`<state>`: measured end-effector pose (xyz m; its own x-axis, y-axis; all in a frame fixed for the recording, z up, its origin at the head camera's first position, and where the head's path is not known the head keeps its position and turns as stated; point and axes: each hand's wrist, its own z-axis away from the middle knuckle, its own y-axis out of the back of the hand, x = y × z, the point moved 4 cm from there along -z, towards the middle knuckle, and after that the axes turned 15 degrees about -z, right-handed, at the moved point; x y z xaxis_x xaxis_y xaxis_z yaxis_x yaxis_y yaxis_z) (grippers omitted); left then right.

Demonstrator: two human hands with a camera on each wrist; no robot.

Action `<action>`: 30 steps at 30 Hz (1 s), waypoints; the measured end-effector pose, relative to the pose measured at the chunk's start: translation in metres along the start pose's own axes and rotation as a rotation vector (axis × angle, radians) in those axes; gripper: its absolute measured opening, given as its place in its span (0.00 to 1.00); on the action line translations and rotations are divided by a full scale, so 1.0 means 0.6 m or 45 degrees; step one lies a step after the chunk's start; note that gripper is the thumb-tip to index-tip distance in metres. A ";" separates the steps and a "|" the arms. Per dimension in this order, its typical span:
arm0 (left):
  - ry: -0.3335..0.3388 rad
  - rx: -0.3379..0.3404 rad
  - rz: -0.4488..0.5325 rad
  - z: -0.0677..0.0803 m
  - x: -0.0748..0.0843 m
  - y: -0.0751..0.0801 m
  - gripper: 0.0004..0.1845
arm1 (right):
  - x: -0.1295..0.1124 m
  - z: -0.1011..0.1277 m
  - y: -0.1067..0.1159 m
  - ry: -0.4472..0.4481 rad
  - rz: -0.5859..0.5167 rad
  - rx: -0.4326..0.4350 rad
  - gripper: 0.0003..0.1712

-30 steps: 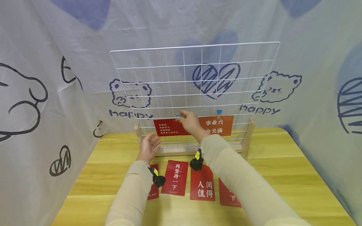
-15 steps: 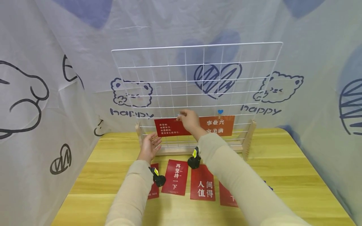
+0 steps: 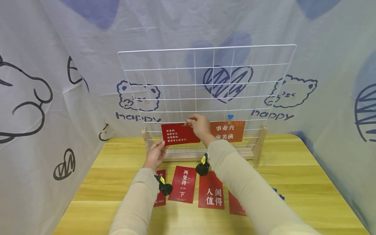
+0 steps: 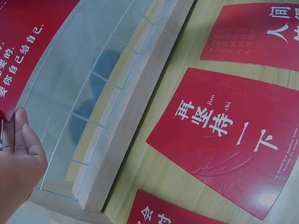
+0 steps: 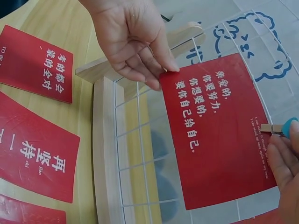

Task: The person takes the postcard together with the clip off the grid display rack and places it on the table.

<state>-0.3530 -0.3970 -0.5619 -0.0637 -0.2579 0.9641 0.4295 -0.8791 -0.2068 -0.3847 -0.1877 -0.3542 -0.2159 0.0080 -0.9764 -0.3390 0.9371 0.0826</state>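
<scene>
A red card (image 3: 177, 133) with white writing lies against the lower part of a white wire grid (image 3: 195, 85). My left hand (image 3: 155, 154) pinches its lower left corner, with the thumb in front in the right wrist view. At the card's top edge my right hand (image 3: 201, 126) pinches a small wooden clothespin (image 5: 272, 128) with a blue end, its jaws over the edge. To the right, an orange-red card (image 3: 235, 132) hangs on the grid under another clothespin with a blue heart (image 3: 230, 117). My right hand and wrist cover the card's right side in the head view.
Several red cards, such as this one (image 3: 182, 184), lie in a row on the wooden table (image 3: 114, 182) before the grid. A wooden base (image 3: 179, 158) carries the grid. Small dark blue pieces (image 3: 281, 196) show beside the right sleeve. Patterned cloth hangs behind and at both sides.
My left hand has gone from open beside the red card to pinching its lower left corner. The right hand stays at the card's top edge with the clothespin.
</scene>
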 end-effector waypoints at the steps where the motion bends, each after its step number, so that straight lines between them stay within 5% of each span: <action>1: -0.030 -0.028 0.040 -0.023 -0.019 0.013 0.16 | 0.001 0.000 0.001 0.006 -0.012 0.007 0.09; 3: -0.105 -0.082 0.124 -0.025 -0.023 0.016 0.12 | 0.003 0.002 0.001 0.014 -0.025 0.032 0.09; 9: -0.065 0.036 0.055 -0.033 -0.030 0.022 0.13 | 0.015 0.004 0.003 0.031 -0.085 0.143 0.07; 16: -0.105 0.037 0.047 -0.106 -0.086 0.060 0.15 | 0.025 -0.001 0.004 0.175 -0.101 0.236 0.05; 19: -0.083 0.074 0.013 -0.061 -0.050 0.042 0.13 | 0.015 0.007 0.005 0.176 0.014 0.266 0.06; 21: -0.043 0.146 -0.021 0.025 0.018 0.005 0.09 | 0.011 0.009 0.007 0.209 0.066 0.283 0.06; 24: 0.017 0.252 -0.070 0.104 0.084 -0.034 0.08 | 0.008 0.010 0.007 0.238 0.095 0.296 0.06; 26: -0.028 0.240 -0.033 0.104 0.083 -0.033 0.10 | 0.008 0.011 0.007 0.246 0.088 0.299 0.06; 28: -0.080 0.201 0.016 0.061 0.049 -0.013 0.12 | 0.008 0.012 0.007 0.248 0.092 0.303 0.06; 30: -0.101 0.189 0.027 0.050 0.038 -0.005 0.11 | 0.006 0.014 0.008 0.262 0.145 0.321 0.07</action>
<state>-0.3290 -0.3882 -0.5344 0.0157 -0.2380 0.9711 0.5585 -0.8035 -0.2059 -0.3796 -0.1804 -0.3589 -0.4286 0.0712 -0.9007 -0.0708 0.9912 0.1120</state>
